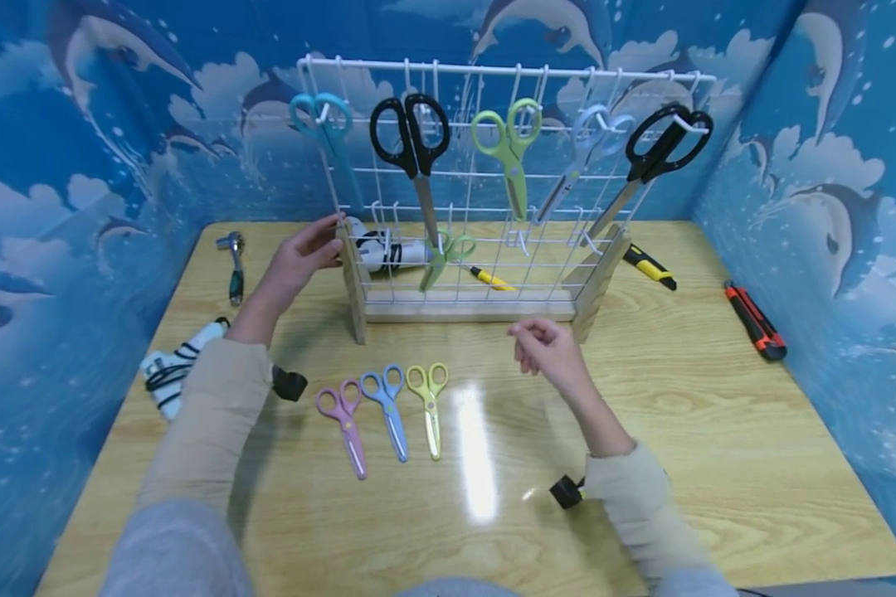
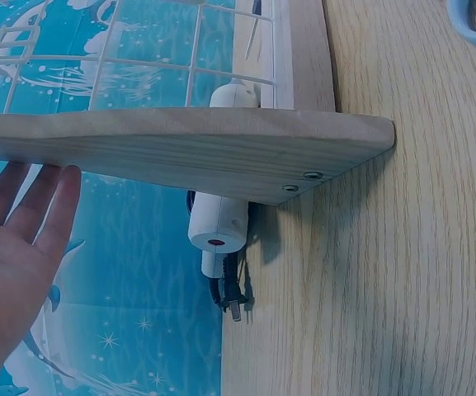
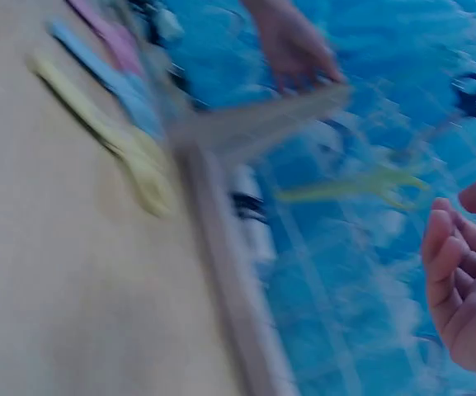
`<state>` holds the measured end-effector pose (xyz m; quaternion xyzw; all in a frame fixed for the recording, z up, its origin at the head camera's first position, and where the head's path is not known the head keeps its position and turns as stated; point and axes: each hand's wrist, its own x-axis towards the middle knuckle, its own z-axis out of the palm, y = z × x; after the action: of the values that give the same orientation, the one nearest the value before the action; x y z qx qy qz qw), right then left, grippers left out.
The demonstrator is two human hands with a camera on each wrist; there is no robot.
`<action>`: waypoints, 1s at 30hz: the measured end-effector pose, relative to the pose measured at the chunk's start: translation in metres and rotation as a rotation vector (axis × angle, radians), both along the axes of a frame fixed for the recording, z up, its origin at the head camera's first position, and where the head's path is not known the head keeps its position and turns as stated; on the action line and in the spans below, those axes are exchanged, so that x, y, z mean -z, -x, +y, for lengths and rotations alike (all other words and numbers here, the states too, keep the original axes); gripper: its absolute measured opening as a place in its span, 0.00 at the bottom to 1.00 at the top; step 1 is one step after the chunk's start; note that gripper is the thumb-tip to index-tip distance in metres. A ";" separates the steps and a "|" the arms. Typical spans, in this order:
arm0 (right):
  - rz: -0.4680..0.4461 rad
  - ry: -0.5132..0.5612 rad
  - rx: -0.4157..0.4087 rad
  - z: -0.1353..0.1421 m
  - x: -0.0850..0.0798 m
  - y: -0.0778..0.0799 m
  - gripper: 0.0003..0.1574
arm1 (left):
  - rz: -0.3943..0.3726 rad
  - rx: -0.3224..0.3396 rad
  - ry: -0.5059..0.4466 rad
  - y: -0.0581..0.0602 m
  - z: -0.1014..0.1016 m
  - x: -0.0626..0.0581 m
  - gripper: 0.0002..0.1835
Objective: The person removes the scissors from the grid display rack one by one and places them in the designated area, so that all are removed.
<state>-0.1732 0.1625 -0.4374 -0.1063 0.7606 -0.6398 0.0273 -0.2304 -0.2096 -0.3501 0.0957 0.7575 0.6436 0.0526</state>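
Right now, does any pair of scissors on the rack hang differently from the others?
Yes. The small green scissors hang low on the rack, near the base and tilted, while five other pairs hang from the top row.

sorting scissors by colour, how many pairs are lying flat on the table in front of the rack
3, side by side in front of the rack: pink scissors leftmost, blue scissors in the middle, yellow-green scissors on the right. Others hang on the rack; none seem hidden.

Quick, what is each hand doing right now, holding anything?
Left hand: open, straight fingers against the rack side board.
Right hand: holds nothing, fingers loosely curled above the table.
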 end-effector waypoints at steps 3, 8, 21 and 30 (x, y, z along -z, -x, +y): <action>0.175 0.149 0.067 0.045 0.032 0.043 0.14 | -0.004 -0.006 0.001 -0.001 -0.001 -0.001 0.27; 0.274 0.313 0.282 0.064 -0.034 0.052 0.14 | 0.004 -0.009 -0.005 -0.001 -0.004 -0.001 0.28; 0.181 0.264 0.389 0.059 -0.148 0.048 0.19 | 0.003 -0.009 0.010 0.002 -0.003 0.003 0.27; 0.161 0.301 0.344 0.057 -0.147 0.054 0.16 | 0.014 -0.001 0.025 0.003 -0.001 0.002 0.27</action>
<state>-0.2267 0.2198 -0.2901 -0.0286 0.6632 -0.7308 -0.1591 -0.2330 -0.2110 -0.3523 0.0993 0.7658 0.6335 0.0483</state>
